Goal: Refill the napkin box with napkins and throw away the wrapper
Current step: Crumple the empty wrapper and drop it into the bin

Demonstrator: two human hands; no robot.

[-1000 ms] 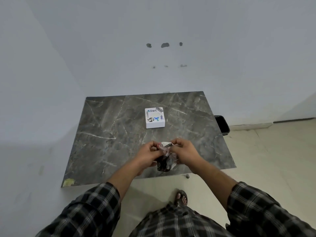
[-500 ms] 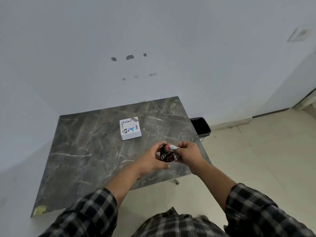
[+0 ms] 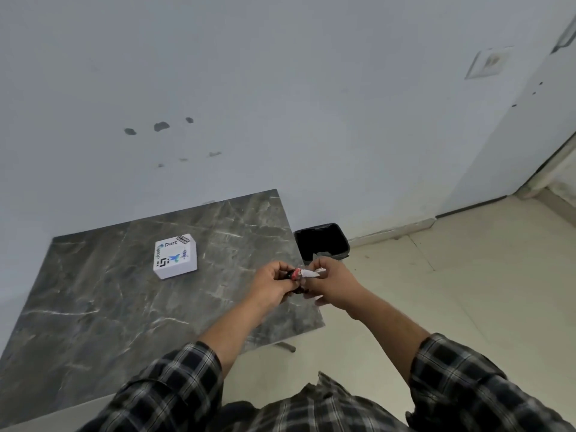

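A white square napkin box point(image 3: 175, 256) with printed logos sits closed on the dark marble table point(image 3: 93, 307), towards its far side. Over the table's right edge, my left hand point(image 3: 270, 283) and my right hand point(image 3: 330, 280) both pinch a crumpled wrapper point(image 3: 300, 273), dark and red with a white end sticking out between the fingers. Most of the wrapper is hidden inside my fists. A black waste bin point(image 3: 322, 243) stands on the floor just beyond my hands, to the right of the table.
A pale wall with several dark marks runs behind the table. Beige tiled floor point(image 3: 452, 291) stretches to the right, ending at a doorway in the far right corner. My checked sleeves fill the bottom of the view.
The view has swung to the right, so the table and box sit further left and the bin is fully visible. My hands have carried the wrapper rightward to the table's edge and squeezed it smaller.
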